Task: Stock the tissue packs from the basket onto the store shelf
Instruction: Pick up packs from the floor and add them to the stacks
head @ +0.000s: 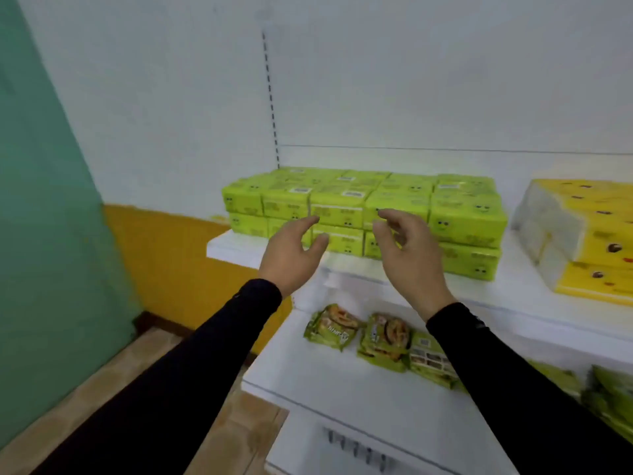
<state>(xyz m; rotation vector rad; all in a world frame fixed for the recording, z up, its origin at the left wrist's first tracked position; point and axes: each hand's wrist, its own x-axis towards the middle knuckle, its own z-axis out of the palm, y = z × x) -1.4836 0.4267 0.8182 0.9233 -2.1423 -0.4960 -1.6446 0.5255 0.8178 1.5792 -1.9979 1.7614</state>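
Several lime-green tissue packs [466, 217] stand stacked two layers high on the white store shelf [236, 246]. My left hand [291, 252] hovers in front of the stack's left-middle, fingers loosely curved and holding nothing. My right hand [407, 248] is raised beside it, just in front of the middle packs, fingers relaxed and empty. Both hands are a little apart from the packs' front faces. The basket is out of view.
Large yellow-and-white tissue bundles [582, 234] sit on the same shelf at the right. Green snack packets [383, 341] lie on the lower shelf [342, 406] under my arms. A green and orange wall stands at the left, with tan floor tiles below.
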